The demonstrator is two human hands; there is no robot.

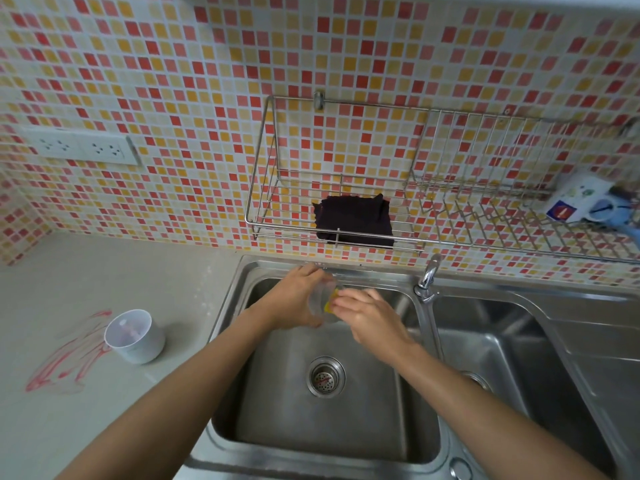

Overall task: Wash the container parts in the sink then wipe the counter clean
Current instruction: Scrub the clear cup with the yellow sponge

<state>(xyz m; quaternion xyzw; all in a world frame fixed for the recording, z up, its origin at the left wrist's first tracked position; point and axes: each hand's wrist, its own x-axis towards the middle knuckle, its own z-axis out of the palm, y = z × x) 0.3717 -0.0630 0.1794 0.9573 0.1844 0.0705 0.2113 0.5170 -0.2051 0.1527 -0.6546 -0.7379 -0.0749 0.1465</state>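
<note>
Over the left basin of the steel sink (242, 403), my left hand (298, 299) grips a clear container part (320, 297). My right hand (372, 317) presses a yellow sponge (331, 301) against that part; only the sponge's edge shows between my fingers. A white cup-shaped container part (135, 336) stands upright on the grey counter (104, 271), left of the sink. Beside and under it lies a smeared red stain (65, 362). A dark folded cloth (355, 218) rests in the wire wall rack (263, 188) above the sink.
The faucet (428, 277) stands between the two basins, no water visible. The drain strainer (326, 376) sits in the left basin. The rack's right end holds a printed mug (581, 202). A socket strip (81, 147) is on the tiled wall at left.
</note>
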